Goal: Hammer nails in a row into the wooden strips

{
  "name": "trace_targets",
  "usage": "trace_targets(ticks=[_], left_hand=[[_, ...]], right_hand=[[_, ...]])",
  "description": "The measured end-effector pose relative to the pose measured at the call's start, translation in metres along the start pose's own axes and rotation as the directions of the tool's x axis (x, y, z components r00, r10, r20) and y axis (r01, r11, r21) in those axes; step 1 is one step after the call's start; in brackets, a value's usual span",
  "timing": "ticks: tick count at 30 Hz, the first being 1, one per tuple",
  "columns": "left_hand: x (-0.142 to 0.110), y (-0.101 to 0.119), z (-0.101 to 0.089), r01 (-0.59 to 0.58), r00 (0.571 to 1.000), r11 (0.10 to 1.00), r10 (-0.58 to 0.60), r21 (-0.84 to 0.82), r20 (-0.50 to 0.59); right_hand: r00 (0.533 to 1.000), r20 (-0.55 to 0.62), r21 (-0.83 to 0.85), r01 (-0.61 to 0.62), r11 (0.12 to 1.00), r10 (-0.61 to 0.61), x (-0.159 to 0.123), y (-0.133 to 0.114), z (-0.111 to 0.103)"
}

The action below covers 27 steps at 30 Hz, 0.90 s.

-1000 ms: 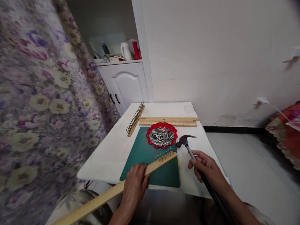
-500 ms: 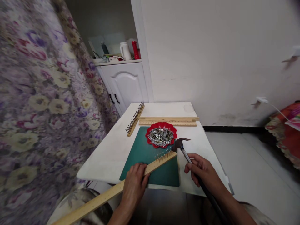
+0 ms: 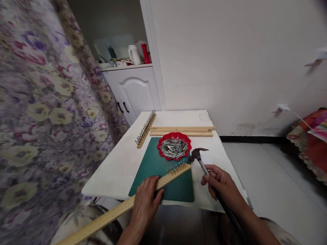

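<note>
My left hand [image 3: 146, 200] presses a long wooden strip [image 3: 112, 212] down on a green cutting mat [image 3: 155, 160], fingers wrapped over it. The strip's far end [image 3: 178, 169] carries a short row of upright nails. My right hand [image 3: 221, 185] grips the dark handle of a claw hammer, whose head [image 3: 198, 153] hovers just right of the strip's nailed end. A red scalloped dish [image 3: 174, 148] full of loose nails sits at the mat's far edge.
The white table [image 3: 120, 166] also holds a wooden strip studded with nails [image 3: 144, 129] at the far left and plain wooden strips [image 3: 182, 131] at the back. A floral curtain [image 3: 46, 112] hangs at left. A white cupboard [image 3: 135, 92] stands behind.
The hammer head came down onto the nailed end of the strip half a second ago and has now lifted back up to the right. My left hand has stayed on the strip.
</note>
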<state>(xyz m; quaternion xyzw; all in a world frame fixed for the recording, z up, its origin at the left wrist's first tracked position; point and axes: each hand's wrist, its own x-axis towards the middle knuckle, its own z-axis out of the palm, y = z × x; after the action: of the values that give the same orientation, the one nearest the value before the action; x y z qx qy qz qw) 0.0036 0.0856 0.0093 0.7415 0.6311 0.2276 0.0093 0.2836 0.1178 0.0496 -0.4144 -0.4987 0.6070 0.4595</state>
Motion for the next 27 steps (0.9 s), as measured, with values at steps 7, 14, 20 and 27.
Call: trace_targets(ticks=[7, 14, 20, 27], left_hand=[[0.005, 0.002, 0.002, -0.003, 1.000, 0.999, 0.004, -0.047, 0.028], [0.010, 0.000, 0.006, 0.010, 0.998, 0.997, -0.005, -0.078, 0.067], [0.018, 0.007, 0.008, 0.014, 0.998, 0.994, -0.007, -0.106, 0.070], [0.027, 0.013, 0.009, 0.015, 0.995, 0.994, -0.005, -0.107, 0.099]], right_hand=[[1.000, -0.020, -0.005, 0.019, 1.000, -0.019, 0.001, 0.001, -0.003], [0.999, -0.044, -0.004, 0.031, 1.000, -0.031, 0.004, 0.000, -0.008], [0.998, -0.046, 0.004, 0.042, 0.999, -0.042, 0.008, 0.001, -0.010], [0.995, -0.093, 0.002, 0.031, 1.000, -0.031, 0.013, 0.004, -0.011]])
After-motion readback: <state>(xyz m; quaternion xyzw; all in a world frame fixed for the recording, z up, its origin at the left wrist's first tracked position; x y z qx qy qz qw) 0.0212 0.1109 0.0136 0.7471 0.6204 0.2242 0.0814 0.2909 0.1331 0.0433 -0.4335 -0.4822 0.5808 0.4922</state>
